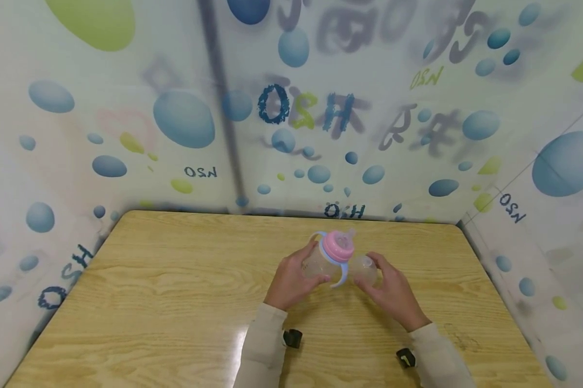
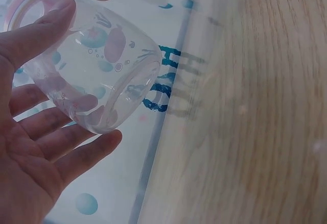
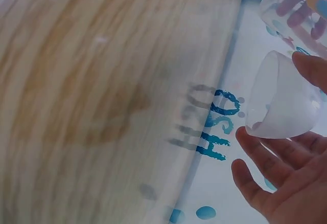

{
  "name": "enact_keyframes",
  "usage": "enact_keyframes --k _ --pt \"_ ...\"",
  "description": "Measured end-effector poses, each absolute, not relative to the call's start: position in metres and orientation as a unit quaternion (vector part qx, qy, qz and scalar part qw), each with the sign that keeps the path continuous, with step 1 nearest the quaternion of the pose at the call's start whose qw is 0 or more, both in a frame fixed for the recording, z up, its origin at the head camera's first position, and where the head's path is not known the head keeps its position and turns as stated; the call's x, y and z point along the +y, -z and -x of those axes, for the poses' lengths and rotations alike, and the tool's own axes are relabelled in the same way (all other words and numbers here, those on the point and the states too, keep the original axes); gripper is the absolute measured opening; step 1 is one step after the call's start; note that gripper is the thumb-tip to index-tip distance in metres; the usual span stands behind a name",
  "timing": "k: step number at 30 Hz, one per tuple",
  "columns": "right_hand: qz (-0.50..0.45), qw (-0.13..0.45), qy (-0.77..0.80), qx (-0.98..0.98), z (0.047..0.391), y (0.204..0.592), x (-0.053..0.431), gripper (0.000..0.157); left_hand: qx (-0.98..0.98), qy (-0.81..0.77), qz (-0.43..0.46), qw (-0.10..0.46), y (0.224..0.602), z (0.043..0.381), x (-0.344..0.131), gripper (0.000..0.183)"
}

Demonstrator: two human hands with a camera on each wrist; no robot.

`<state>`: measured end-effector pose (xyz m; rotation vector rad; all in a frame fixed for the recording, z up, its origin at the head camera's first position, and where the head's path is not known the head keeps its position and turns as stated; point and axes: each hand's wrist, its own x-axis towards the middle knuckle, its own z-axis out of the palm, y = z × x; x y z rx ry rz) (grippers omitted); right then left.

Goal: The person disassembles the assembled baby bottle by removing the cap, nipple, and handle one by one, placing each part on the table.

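clear printed bottle (image 1: pixel 319 263) with pink collar (image 1: pixel 337 247), blue handles (image 1: pixel 344 270)

Cream sleeves (image 1: pixel 263 345) carry black blocks (image 1: pixel 293 338), probably cameras.

So my left hand (image 1: pixel 293 277) has a see-through baby bottle (image 1: pixel 317 265) between thumb and fingers, pinkish prints on the body. It's tilted, leaning toward my other hand: pink collar (image 1: pixel 338 248) nearer my thumb, base out by a fingertip. Pale blue handles (image 1: pixel 343 274) curve out under the collar, and the clear spout (image 1: pixel 351 233) is uncovered. The cap's a translucent dome (image 1: pixel 365 270) pinched in my right hand (image 1: pixel 393 293), open rim by one fingertip, just beside the bottle.
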<state>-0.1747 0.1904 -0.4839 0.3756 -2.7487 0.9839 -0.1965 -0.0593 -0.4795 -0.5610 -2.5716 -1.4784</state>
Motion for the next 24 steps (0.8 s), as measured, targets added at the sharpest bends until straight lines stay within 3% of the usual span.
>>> enact_keyframes --k 12,24 --pt "-0.098 0.026 -0.302 -0.948 0.175 0.491 0.188 0.062 -0.849 0.491 0.187 0.054 0.479 0.198 -0.059 0.084" --pt "-0.121 0.018 -0.304 -0.945 0.173 0.495 0.19 0.056 -0.849 0.493 0.182 0.057 0.479 0.197 -0.058 0.079"
